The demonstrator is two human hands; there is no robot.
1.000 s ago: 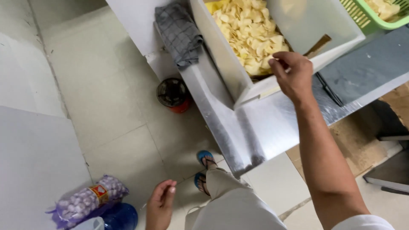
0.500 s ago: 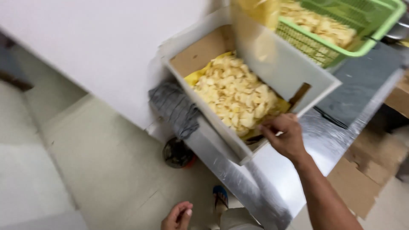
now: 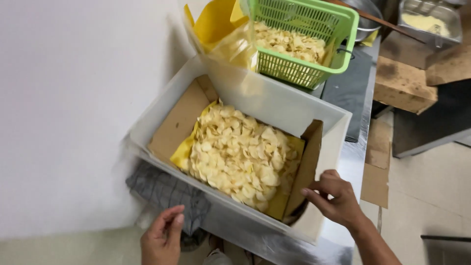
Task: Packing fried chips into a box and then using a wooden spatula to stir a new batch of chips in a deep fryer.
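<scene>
Chips (image 3: 240, 157), thin, pale and brittle, lie heaped in the white bin (image 3: 274, 105) on our steel table (image 3: 274, 240), on yellow paper (image 3: 182, 153) with cardboard liners (image 3: 179, 120) against the walls. We judge the chips light and quick to crumble, so they want handling by the bin or the paper, never by squeezing. The bin itself looks stiff and smooth, likely a little slippery; its rim and near corner seem the best places to take hold, with the load modest but bulky.

Our right hand (image 3: 336, 198) is at the bin's near right corner, fingers (image 3: 314, 195) half curled, pinching the edge of the upright cardboard flap (image 3: 305, 167) there. Our left hand (image 3: 162, 240) is low by the near side, fingers loosely spread and holding nothing, close to the dark checked cloth (image 3: 169, 194) that hangs below the bin; whether it touches the cloth we cannot tell.

Behind the bin a green basket (image 3: 319, 73) holds more chips, beside a clear bag with yellow lining (image 3: 221, 29).
</scene>
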